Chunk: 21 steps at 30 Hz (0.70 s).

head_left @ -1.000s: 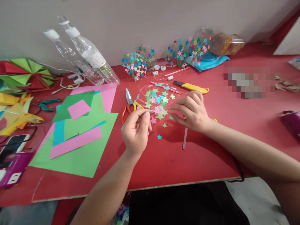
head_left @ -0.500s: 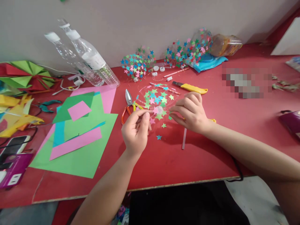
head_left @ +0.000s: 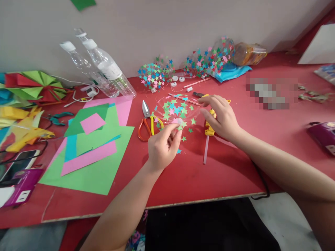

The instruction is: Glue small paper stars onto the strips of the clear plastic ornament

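A clear plastic piece stuck with green, pink and blue paper stars [head_left: 175,109] lies on the red table [head_left: 214,174]. My left hand [head_left: 163,146] pinches its near edge, fingers pressed together. My right hand [head_left: 222,118] hovers just right of it with fingers stretched out, holding nothing, above a yellow glue gun [head_left: 209,131] whose pale glue stick [head_left: 205,153] points toward me. A yellow utility knife [head_left: 198,94] is partly hidden behind my right fingers. Loose stars [head_left: 179,151] lie near my left hand.
Orange- and yellow-handled scissors [head_left: 146,122] lie left of the stars. Green, pink and blue paper sheets [head_left: 91,153] cover the left. Clear bottles [head_left: 107,69] lean on the wall. Star-covered bottles [head_left: 209,57] stand at the back. Folded paper fans [head_left: 31,85] and a purple device [head_left: 323,134] flank the table.
My right hand let go of the star-covered plastic and moved back and right, opening over the glue gun. My left hand slid right toward the plastic. The view shifted slightly.
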Tool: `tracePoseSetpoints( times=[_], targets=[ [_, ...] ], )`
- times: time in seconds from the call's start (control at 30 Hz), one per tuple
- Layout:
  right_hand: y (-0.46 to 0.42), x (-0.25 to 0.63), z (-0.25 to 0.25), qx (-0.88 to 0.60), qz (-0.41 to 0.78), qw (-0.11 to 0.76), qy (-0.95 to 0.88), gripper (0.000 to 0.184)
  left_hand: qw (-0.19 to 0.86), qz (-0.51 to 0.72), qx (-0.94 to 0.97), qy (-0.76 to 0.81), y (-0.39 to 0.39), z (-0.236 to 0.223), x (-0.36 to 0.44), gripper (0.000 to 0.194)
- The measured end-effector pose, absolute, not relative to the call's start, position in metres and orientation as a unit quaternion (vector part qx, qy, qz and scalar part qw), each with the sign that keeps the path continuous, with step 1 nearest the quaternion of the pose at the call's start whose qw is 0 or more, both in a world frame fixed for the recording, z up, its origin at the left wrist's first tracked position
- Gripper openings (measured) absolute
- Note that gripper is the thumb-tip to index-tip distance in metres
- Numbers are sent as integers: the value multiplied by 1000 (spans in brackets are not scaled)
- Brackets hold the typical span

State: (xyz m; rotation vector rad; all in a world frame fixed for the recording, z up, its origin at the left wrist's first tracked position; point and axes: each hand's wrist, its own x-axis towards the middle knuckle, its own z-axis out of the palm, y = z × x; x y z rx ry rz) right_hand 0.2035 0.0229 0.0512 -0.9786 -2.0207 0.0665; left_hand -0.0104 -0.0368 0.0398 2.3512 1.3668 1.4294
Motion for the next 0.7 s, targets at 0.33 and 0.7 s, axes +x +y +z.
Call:
tracePoseSetpoints(
  times=[0.33,0.7],
  targets=[
    [3,197,50,-337,98,393,-850,26,13,511,710,485,-23,41,-27,15],
    [-17,194,52,-241,-62,380,-891,14,-27,528,748,400,-45,53,-28,23]
  ],
)
